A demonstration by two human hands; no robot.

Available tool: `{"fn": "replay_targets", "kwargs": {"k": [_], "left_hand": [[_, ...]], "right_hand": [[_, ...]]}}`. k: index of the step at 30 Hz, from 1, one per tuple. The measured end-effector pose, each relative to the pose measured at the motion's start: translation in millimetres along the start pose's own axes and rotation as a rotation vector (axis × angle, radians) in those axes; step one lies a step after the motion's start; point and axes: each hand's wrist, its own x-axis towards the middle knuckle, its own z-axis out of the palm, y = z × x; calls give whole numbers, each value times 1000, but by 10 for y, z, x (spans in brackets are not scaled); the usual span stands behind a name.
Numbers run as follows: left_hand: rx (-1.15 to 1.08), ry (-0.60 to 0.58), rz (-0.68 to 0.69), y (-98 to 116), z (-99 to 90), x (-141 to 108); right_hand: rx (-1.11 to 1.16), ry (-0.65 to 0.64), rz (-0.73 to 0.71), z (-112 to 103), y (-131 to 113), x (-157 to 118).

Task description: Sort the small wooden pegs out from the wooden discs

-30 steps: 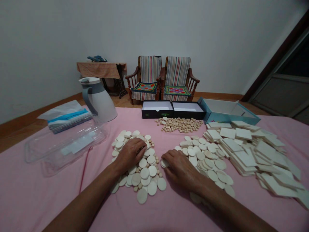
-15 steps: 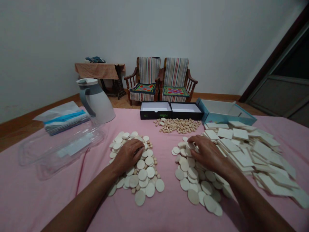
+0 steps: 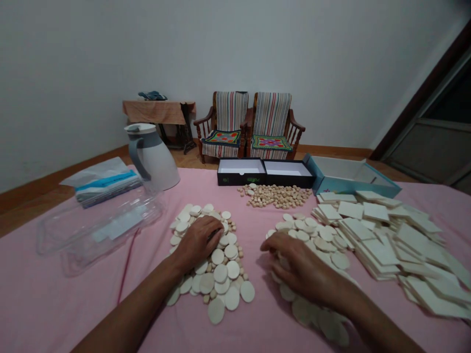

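My left hand (image 3: 201,239) lies on a pile of pale round wooden discs (image 3: 221,273). Its fingers are bent over the discs and the thumb stands apart; the fingertips are partly hidden. Small wooden beads or pegs (image 3: 241,255) show among these discs. Over a second heap of discs (image 3: 324,243) hovers my right hand (image 3: 300,264), slightly blurred, at the heap's left edge. Its fingers reach left with the thumb apart below them, and I see nothing held there. This hand and forearm cover part of the heap.
Square wooden tiles (image 3: 371,240) lie heaped at right. Small wooden pieces (image 3: 275,196) are gathered before a black open box (image 3: 241,179) and a blue box (image 3: 331,184). Clear plastic packaging (image 3: 106,235), a tissue pack (image 3: 106,184) and a jug (image 3: 158,164) stand at left on the pink cloth (image 3: 147,314).
My right hand has moved toward me and left, from the far part of its heap to the left edge. The left hand stays on its pile. The view has shifted slightly.
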Motion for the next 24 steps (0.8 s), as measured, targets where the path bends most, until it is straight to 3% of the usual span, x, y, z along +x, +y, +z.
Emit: {"fn": "replay_targets", "kwargs": {"k": [4,7,10,16,21,24], "left_hand": [[2,8,-3,9,-2,3],[1,13,10,-4,8,3],[9,36,29,-26,24,2],[28,47,42,-46,34,11],[30,81,50,-38,34,8],[35,113,39,-35,36,1]], "right_hand": [[31,-171,10,360,-287,-121],[-33,-165,30,535,-354,-173],[-92,-159,50,578,-422,-163],[-152,-180,98,282,-449,-64],[-398,-116,309,-143,-123,31],[-545,-94,394,-225,78,76]]}}
